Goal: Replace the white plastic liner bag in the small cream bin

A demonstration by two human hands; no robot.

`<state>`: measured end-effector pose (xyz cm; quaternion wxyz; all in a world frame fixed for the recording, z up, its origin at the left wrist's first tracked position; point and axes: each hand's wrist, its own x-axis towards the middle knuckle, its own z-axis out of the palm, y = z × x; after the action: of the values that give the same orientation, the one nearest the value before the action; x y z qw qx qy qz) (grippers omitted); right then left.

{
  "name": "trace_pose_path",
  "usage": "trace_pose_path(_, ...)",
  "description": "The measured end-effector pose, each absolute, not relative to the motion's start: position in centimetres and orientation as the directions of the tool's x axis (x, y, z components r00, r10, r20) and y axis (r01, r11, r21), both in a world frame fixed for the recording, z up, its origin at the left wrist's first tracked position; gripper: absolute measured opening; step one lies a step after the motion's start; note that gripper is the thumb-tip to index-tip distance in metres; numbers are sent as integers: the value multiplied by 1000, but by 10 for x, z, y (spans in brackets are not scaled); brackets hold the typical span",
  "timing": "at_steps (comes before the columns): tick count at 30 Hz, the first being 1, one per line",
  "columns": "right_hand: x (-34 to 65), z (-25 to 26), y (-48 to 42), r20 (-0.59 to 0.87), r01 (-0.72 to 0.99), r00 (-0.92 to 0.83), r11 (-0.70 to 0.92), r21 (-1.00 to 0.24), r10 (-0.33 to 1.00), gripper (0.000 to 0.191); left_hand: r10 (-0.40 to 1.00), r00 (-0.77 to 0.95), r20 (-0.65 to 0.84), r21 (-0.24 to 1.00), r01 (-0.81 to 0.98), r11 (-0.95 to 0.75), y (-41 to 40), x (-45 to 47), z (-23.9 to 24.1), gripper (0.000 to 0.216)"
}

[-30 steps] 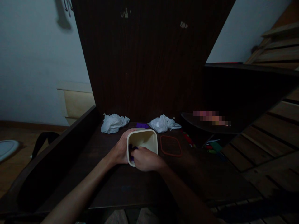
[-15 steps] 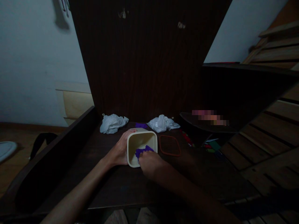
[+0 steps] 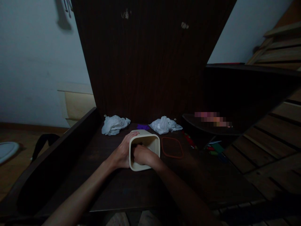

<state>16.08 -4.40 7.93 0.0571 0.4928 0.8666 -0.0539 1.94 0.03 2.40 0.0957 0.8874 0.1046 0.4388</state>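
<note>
A cream plastic container (image 3: 154, 143) is tipped on its side, its open mouth towards me. My left hand (image 3: 123, 152) grips it from the left, fingers over the top and side. My right hand (image 3: 142, 154) reaches deep inside through the mouth, its fingers curled and mostly in shadow. The purple cloth it was holding half a second ago is hidden within the container. Just right of the container lies a thin reddish-brown frame, like a lid rim (image 3: 172, 156), flat on the dark wooden table (image 3: 113, 191).
Two crumpled whitish plastic bags, one on the left (image 3: 115, 125) and one on the right (image 3: 164, 125), lie at the back with a second purple cloth (image 3: 143, 127) between them. A dark shelf (image 3: 211, 128) stands on the right. A raised wooden edge (image 3: 58, 147) bounds the left.
My right hand has gone deeper into the container, taking the purple cloth out of sight. The container's mouth has turned a little more towards me, with my left hand still on it.
</note>
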Motion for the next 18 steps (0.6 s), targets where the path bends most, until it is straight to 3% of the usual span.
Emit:
trace_pose_path(5,161,92,-57,-258,878,-477,468,-98,840,31,281,574,769,261,118,-958,1,19,26,117)
trace_pose_path(9,172,99,-77,-250,871,-491,468,-149,834,31,278,558,782,264,108,-958,2,19,27,117)
trace_pose_path(15,197,96,-119,-26,757,-641,627,-183,767,38,306,580,755,270,149,-951,0,17,30,123)
trace_pose_path(18,207,92,-135,75,793,-585,589,-153,807,43,314,577,754,276,156,-948,1,16,31,119)
